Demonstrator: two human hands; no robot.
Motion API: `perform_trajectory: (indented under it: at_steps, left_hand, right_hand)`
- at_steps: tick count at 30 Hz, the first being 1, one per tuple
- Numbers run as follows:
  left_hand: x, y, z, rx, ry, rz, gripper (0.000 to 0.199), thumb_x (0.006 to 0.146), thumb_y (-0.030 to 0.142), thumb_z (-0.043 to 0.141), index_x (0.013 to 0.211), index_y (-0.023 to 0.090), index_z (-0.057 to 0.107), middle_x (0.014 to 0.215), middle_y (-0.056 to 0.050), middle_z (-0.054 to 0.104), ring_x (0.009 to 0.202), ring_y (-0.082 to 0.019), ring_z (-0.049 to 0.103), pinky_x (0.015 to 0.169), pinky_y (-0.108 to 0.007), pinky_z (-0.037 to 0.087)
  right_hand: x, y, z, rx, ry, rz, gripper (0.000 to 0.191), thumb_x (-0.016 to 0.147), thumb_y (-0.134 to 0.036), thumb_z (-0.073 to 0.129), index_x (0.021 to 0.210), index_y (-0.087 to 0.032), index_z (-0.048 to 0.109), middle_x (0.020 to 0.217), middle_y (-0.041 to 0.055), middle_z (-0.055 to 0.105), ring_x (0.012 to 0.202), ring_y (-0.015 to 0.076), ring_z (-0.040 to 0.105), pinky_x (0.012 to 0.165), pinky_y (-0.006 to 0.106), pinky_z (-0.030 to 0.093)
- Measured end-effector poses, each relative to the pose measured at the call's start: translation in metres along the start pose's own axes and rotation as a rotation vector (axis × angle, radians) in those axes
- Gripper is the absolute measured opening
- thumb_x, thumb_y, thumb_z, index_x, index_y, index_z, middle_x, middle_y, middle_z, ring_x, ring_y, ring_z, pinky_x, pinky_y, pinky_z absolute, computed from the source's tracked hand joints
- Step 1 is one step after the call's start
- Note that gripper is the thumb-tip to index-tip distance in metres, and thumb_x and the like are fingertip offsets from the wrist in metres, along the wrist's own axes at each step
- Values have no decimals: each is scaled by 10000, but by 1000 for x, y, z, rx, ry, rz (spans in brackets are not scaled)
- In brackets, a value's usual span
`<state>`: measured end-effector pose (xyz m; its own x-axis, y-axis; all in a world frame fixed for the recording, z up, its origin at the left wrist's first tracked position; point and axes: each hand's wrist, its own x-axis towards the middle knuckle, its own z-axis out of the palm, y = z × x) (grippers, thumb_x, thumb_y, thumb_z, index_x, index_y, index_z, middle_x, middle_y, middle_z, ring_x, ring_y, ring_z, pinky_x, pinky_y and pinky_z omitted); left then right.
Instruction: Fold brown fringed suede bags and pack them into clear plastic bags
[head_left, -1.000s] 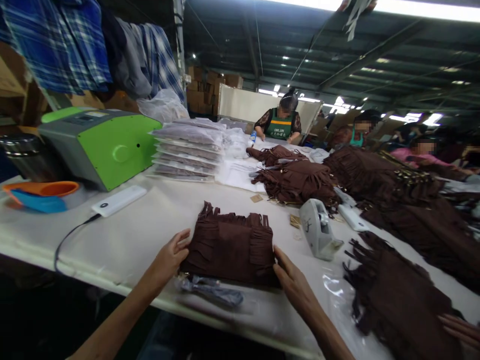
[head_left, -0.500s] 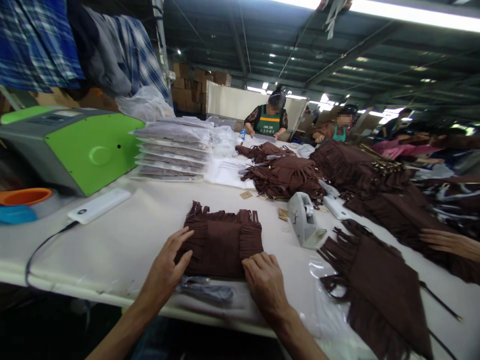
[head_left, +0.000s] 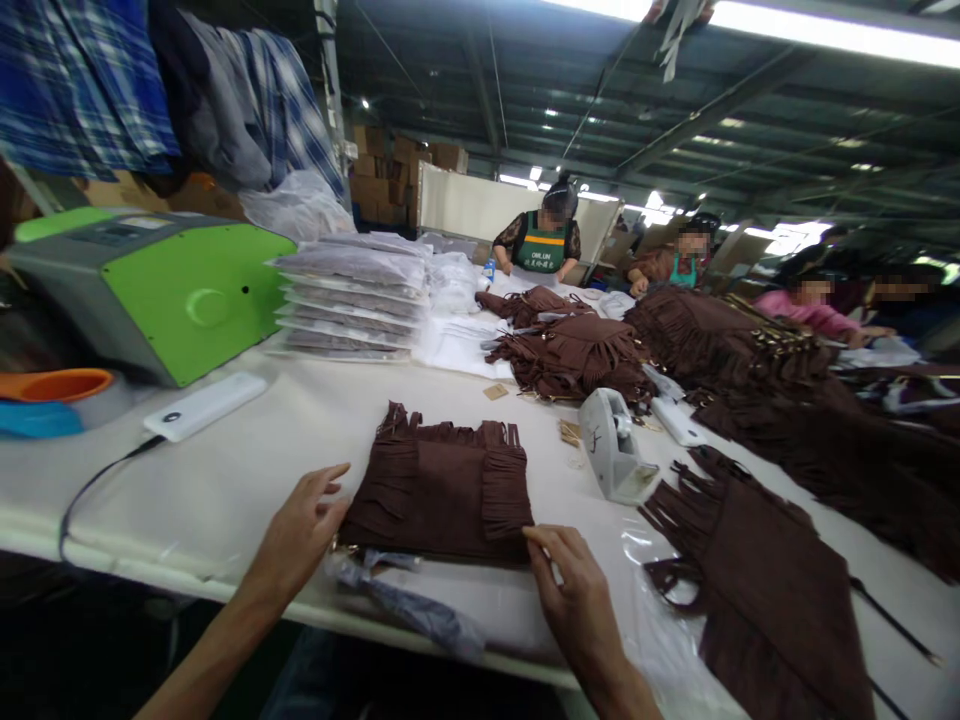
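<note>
A dark brown fringed bag (head_left: 450, 485) lies flat on the table in front of me, its fringe spread along the sides and far edge. My left hand (head_left: 300, 530) is at its lower left corner, fingers stretched and apart. At the lower right corner, my right hand (head_left: 574, 585) pinches the bag's edge between thumb and fingers. A strip wrapped in greyish plastic (head_left: 420, 605) sticks out from the bag's near edge, towards the table's front. To the right lies another brown fringed bag (head_left: 772, 570), partly over clear plastic.
A tape dispenser (head_left: 611, 450) stands right of the bag. A white power bank (head_left: 206, 405) with a cable lies left, before a green and grey machine (head_left: 195, 300). Behind are stacked plastic-wrapped packs (head_left: 352, 300) and piled brown bags (head_left: 577, 350). Several co-workers sit farther back.
My left hand has drawn back left off the fringe, and my right hand has shifted right to the corner. More of the plastic-wrapped strip shows. A co-worker's hand has left the right edge.
</note>
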<state>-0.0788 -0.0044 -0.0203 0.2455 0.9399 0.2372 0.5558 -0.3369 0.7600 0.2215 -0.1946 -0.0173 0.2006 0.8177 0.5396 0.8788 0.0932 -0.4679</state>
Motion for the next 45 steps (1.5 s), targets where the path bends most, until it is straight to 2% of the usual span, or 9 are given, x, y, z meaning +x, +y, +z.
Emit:
perform_trajectory:
  at_steps: [11, 16, 20, 27, 30, 33, 36, 39, 45]
  left_hand:
    - [-8, 6, 3, 55, -144, 3, 401, 803, 236, 447, 1172, 162, 587, 1027, -88, 649, 782, -189, 650, 813, -371, 549]
    - [-6, 5, 4, 326, -82, 239, 530, 939, 419, 415, 1400, 156, 414, 1424, -143, 467, 1315, -277, 431, 1094, -458, 368]
    - [-5, 20, 36, 479, -308, 479, 767, 910, 562, 459, 1514, 201, 155, 1562, -106, 236, 1430, -283, 221, 1165, -492, 226]
    - [-9, 31, 46, 431, -539, 527, 841, 877, 590, 512, 1517, 270, 69, 1571, -79, 205, 1430, -280, 222, 1168, -505, 199]
    - [10, 32, 21, 226, -400, 392, 604, 929, 571, 414, 1463, 309, 308, 1524, -55, 347, 1375, -271, 352, 1133, -464, 306]
    - [43, 18, 0, 3, -139, 44, 505, 943, 562, 340, 1252, 215, 537, 1290, -115, 580, 1203, -281, 534, 1024, -457, 439]
    - [81, -5, -6, -223, -233, -293, 550, 876, 637, 380, 1068, 158, 570, 1032, -120, 650, 956, -270, 642, 811, -415, 554]
    - [117, -15, 1, -274, -356, -400, 581, 825, 663, 421, 1044, 140, 548, 1021, -119, 622, 871, -250, 645, 711, -375, 559]
    - [162, 3, 28, 259, -371, -2, 312, 869, 444, 467, 982, 188, 605, 991, -71, 602, 898, -223, 587, 830, -359, 460]
  right_hand:
    - [13, 22, 22, -43, -128, -441, 145, 856, -241, 591, 968, -292, 668, 817, 25, 706, 745, 181, 669, 655, 276, 556]
    - [34, 33, 11, -195, -80, -408, 486, 879, -321, 569, 1355, -258, 493, 1198, 83, 666, 1065, 243, 642, 836, 354, 550]
    - [45, 21, 34, -347, -115, -557, 762, 883, -428, 538, 1507, -138, 212, 1408, 129, 500, 1262, 299, 505, 953, 440, 491]
    - [44, 23, 62, -212, -193, -743, 806, 843, -589, 542, 1471, -137, 321, 1347, 118, 559, 1189, 286, 575, 951, 383, 520]
    - [57, 42, 38, 72, -324, -422, 537, 886, -433, 557, 1395, -292, 459, 1311, 19, 604, 1152, 220, 607, 956, 308, 522]
    - [85, 82, 13, 351, -330, 317, 410, 867, -473, 550, 1205, -259, 640, 1243, 59, 654, 1155, 261, 604, 939, 350, 538]
    - [126, 126, 5, 585, -273, 745, 556, 695, -612, 650, 1006, -154, 708, 1085, 144, 713, 1016, 337, 668, 823, 415, 587]
    - [174, 139, 13, 421, -339, 709, 552, 630, -596, 688, 984, -174, 712, 1073, 128, 714, 987, 332, 672, 858, 434, 552]
    - [246, 62, 76, 294, -655, 252, 351, 792, -446, 558, 999, -203, 704, 1012, 73, 725, 944, 245, 660, 864, 357, 496]
